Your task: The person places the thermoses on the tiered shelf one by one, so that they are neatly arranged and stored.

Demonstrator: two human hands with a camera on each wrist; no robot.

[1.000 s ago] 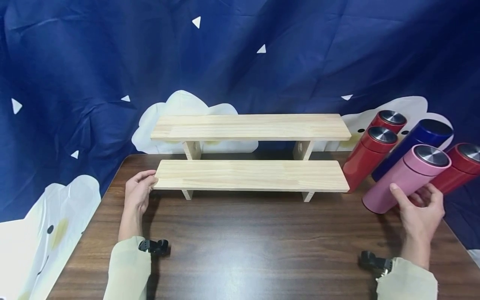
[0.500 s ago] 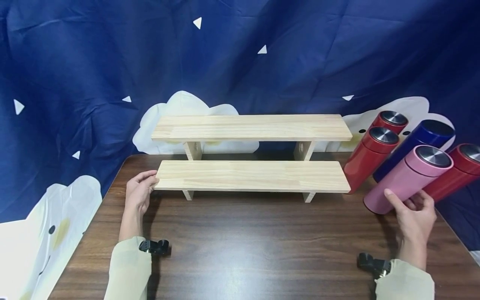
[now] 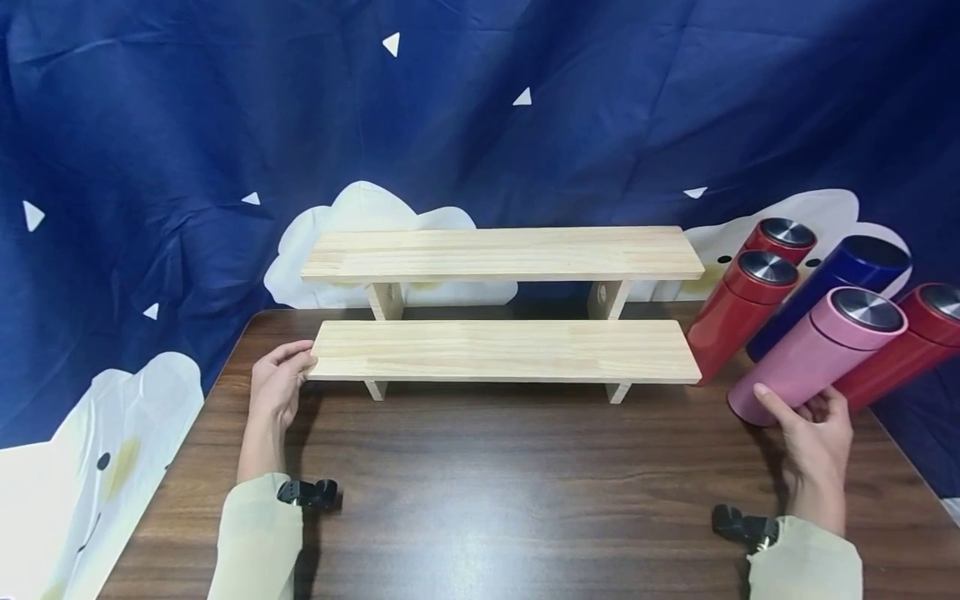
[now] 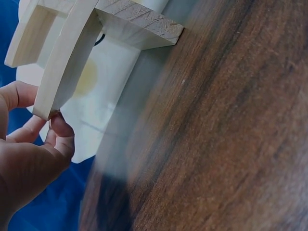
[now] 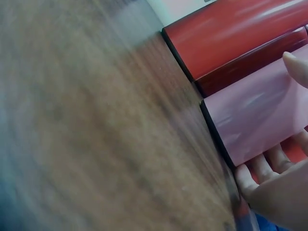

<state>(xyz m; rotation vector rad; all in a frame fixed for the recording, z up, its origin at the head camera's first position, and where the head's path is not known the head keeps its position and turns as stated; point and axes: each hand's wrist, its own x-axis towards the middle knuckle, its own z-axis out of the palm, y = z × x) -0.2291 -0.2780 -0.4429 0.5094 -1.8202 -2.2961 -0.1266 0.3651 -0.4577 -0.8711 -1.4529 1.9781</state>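
A two-tier wooden shelf stands on the brown table. My left hand pinches the left end of its lower board, thumb on one face and fingers beneath, as the left wrist view shows. On the right my right hand holds a pink thermos bottle low on its body. In the right wrist view the thumb lies across the pink side, with the fingers along the opposite side close to the base. The pink bottle stands upright on the table.
Two red thermos bottles stand by the shelf's right end, one behind the other. A dark blue bottle is behind the pink one, and another red bottle is to its right. A blue cloth hangs behind the table.
My right hand has slid down and left along the pink bottle, toward its base. The bottle has hardly moved. My left hand keeps its hold on the shelf board.
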